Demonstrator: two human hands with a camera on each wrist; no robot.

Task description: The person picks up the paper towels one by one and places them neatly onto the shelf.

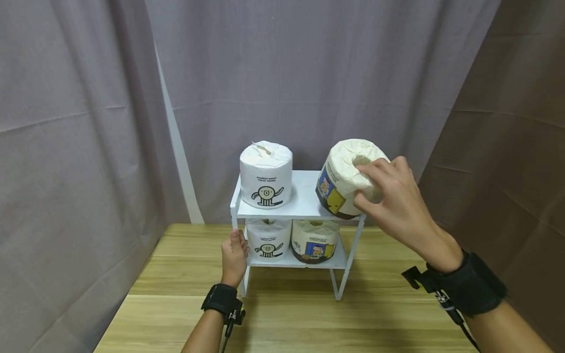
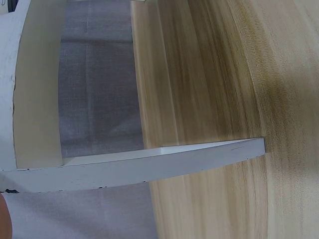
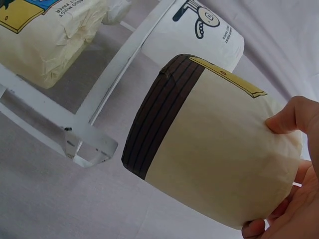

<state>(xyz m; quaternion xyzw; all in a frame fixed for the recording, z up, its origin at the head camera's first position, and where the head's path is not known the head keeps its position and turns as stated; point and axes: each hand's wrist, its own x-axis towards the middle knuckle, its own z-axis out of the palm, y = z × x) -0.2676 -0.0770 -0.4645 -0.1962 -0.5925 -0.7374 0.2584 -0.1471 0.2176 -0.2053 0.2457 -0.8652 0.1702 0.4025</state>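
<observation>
Right hand fingers clamping the tilted cream roll at the shelf top's right edge | left hand fingers gripping the front-left post | levelling the roll before release seems wise

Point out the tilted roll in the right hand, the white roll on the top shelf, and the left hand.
Tilted roll [image 1: 337,189]: head view, its printed side.
White roll [image 1: 266,175]: head view, front of its wrapper.
Left hand [image 1: 234,257]: head view, back of the hand at the rack's leg.
</observation>
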